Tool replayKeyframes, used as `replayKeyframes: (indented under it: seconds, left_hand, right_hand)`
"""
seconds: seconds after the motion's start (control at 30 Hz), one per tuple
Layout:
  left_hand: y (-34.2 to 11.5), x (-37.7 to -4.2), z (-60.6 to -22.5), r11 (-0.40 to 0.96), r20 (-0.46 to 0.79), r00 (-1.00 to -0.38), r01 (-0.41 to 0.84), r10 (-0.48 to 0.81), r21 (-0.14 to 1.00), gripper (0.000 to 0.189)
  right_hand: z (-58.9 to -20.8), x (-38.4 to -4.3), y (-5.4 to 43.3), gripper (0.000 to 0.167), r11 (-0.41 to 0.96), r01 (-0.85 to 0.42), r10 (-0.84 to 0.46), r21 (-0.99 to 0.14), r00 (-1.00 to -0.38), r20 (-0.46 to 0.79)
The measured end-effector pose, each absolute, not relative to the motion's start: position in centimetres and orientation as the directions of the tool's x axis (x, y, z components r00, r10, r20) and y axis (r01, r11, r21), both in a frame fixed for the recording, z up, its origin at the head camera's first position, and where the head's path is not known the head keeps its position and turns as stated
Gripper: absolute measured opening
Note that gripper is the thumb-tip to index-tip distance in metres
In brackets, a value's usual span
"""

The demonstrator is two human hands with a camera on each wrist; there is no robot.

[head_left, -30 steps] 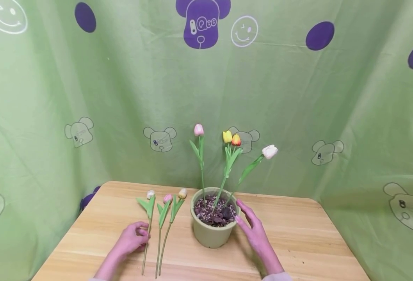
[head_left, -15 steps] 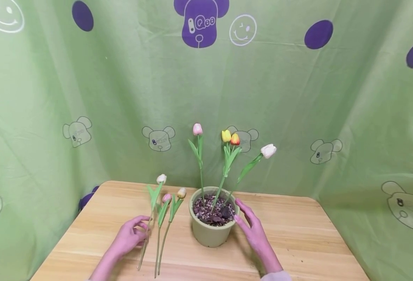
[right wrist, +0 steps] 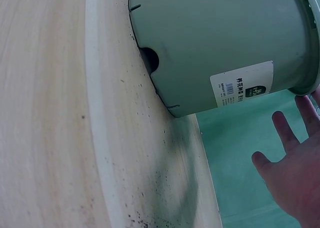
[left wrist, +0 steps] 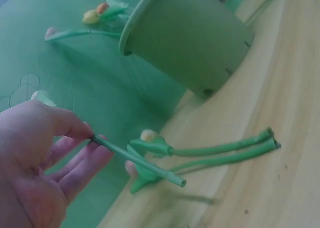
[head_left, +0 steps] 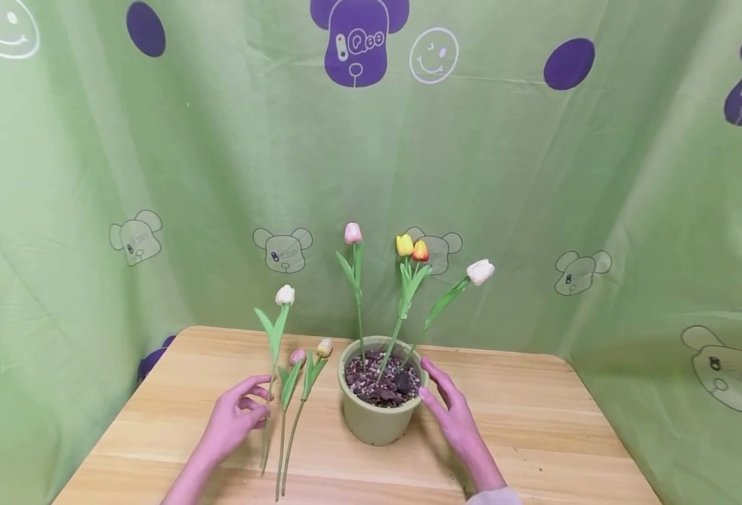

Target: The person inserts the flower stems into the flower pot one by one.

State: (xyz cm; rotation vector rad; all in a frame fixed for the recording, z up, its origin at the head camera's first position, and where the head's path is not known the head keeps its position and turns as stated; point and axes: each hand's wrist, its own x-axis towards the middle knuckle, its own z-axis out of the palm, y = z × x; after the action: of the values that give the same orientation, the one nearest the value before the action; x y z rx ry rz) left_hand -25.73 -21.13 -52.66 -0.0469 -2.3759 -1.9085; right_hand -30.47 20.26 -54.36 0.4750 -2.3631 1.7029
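My left hand (head_left: pixel 235 415) pinches the stem of a white artificial tulip (head_left: pixel 285 295) between thumb and fingers. In the left wrist view the cut end of that stem (left wrist: pixel 145 163) hangs above the table. My right hand (head_left: pixel 457 419) touches the rim of a green flowerpot (head_left: pixel 377 423) from the right, fingers extended. Dark soil (head_left: pixel 371 393) fills the pot. Standing in it are a pink tulip (head_left: pixel 353 233), a yellow tulip (head_left: pixel 405 245), a red-orange tulip (head_left: pixel 420 251) and a leaning white tulip (head_left: pixel 480 272).
On the wooden table (head_left: pixel 522 414), a pink tulip (head_left: pixel 298 358) and a cream tulip (head_left: pixel 324 348) lie between the left hand and the pot. Soil crumbs (right wrist: pixel 137 220) are scattered near the pot. A green printed curtain (head_left: pixel 219 175) surrounds the table.
My left hand has lifted the white tulip off the table, and its bloom has risen and tipped more upright. The right hand stays at the pot's rim.
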Motion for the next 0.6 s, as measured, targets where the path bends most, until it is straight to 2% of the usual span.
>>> replayKeyframes:
  seconds: [0.27,0.6]
  left_hand:
    - [-20.0,-25.5,-50.6,0.182,0.2,-0.98,0.196,-0.005,0.964,0.053]
    - [-18.7,-25.3,-48.9,0.132,0.226,-0.974,0.225,0.007,0.965,0.052]
  right_hand:
    - [-54.3,-30.5,20.2,0.055,0.276,-0.369,-0.151,-0.888,-0.929,0.339]
    - [-54.3,-30.4,20.1,0.055,0.276,-0.373,-0.151,-0.886,-0.927,0.344]
